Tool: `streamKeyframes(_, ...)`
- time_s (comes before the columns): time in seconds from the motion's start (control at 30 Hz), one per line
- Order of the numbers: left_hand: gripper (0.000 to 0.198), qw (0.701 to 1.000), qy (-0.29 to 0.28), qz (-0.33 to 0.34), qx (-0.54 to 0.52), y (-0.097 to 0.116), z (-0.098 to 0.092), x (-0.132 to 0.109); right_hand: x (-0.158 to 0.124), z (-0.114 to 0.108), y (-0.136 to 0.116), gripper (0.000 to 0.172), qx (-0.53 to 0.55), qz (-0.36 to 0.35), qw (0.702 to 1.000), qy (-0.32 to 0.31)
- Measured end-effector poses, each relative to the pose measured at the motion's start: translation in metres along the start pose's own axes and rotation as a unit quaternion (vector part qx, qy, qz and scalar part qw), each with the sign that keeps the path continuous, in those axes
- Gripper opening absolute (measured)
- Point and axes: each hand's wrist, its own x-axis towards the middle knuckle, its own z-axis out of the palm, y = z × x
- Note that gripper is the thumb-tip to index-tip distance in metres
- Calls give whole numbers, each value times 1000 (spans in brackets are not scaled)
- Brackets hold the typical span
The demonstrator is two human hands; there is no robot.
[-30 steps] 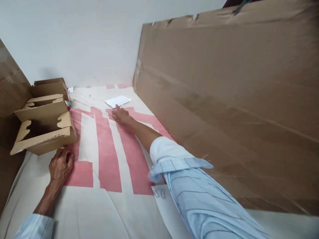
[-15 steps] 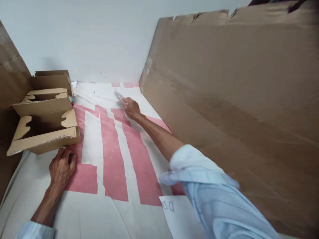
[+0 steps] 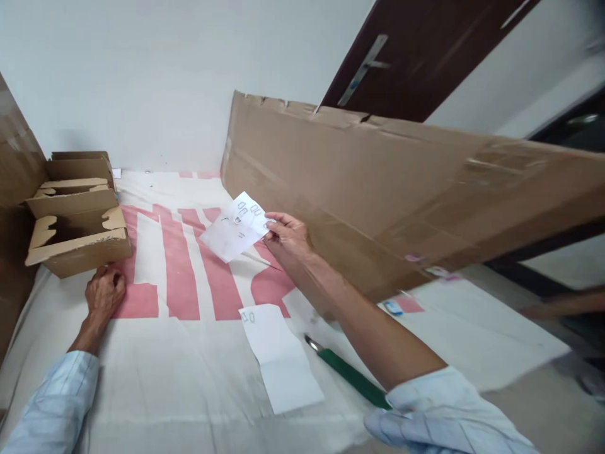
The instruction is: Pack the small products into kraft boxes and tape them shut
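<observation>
My right hand (image 3: pixel 289 234) pinches the right edge of a white sheet of paper (image 3: pixel 227 230) between thumb and fingers. The sheet is tilted above the cloth and bears small hand-drawn rectangles and marks. My left hand (image 3: pixel 104 291) rests on the cloth, fingers curled in, close to the front cardboard box (image 3: pixel 89 255); nothing shows in it. A second white paper (image 3: pixel 283 366), creased across its middle, lies flat with two small drawn rectangles at its upper left. Right of it lies a tool with a green handle (image 3: pixel 352 378) and a metal end, partly under my right forearm.
A white cloth with red printing (image 3: pixel 182 277) covers the surface. More open cardboard boxes (image 3: pixel 78 167) stand behind the front one. A tall cardboard panel (image 3: pixel 340 170) borders the right side, with a dark door (image 3: pixel 416 57) beyond. A blue-and-pink item (image 3: pixel 393 307) lies at right.
My right hand has come back from the far end of the cloth, where it held a pale thing, and now holds up the marked sheet. The view has turned right. My left hand stays by the box.
</observation>
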Motion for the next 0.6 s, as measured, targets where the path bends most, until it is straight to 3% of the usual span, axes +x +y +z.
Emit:
streamKeyframes(0.17, 31, 997, -25, -24, -66, 6, -19, -13, -45, -21, -40, 38, -57, -6, 998, -3)
streamKeyframes(0.33, 33, 987, -65, 5, -147, 22, -40, -40, -86, -36, -74, 33, -52, 10, 998, -26)
streamKeyframes(0.5, 53, 952, -128, 85, -263, 79, -57, -81, -138, -47, -98, 36, 6, 55, 993, -103)
streamKeyframes(0.53, 61, 936, -146, 107, -301, 95, -61, -91, -149, -48, -103, 36, 16, 71, 990, -124)
streamKeyframes(0.6, 78, 877, -194, 143, -417, 128, -69, -111, -169, -52, -111, 36, 31, 104, 981, -163)
